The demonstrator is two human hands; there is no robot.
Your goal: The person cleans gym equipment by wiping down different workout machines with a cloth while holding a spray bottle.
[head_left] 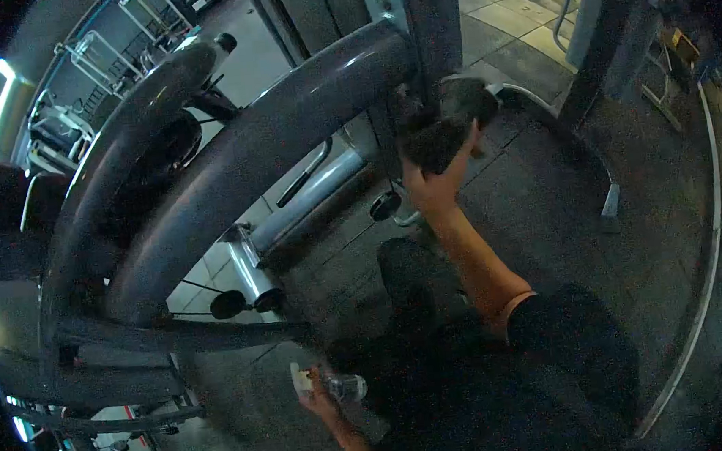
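My right hand point(436, 187) reaches up to the upright post of a gym machine, fingers closed around a dark cloth point(433, 145). The cloth lies against or just beside a dark rounded part point(463, 99) of the machine; whether it touches is too dim to tell. Low at my left side, my left hand point(324, 405) is wrapped around a spray bottle point(348, 387) with a clear body and a pale trigger head. The bottle lies sideways in the grip. A thick, curved grey frame tube point(261, 140) stretches above and between both hands.
A second curved tube point(143, 98) runs alongside on the left. Black pulleys point(227, 304) with cables and a silver floor tube point(312, 197) sit low in the frame. A bent metal leg point(610, 199) stands on the tiled floor point(520, 204) to the right. Other gym machines point(98, 64) fill the background.
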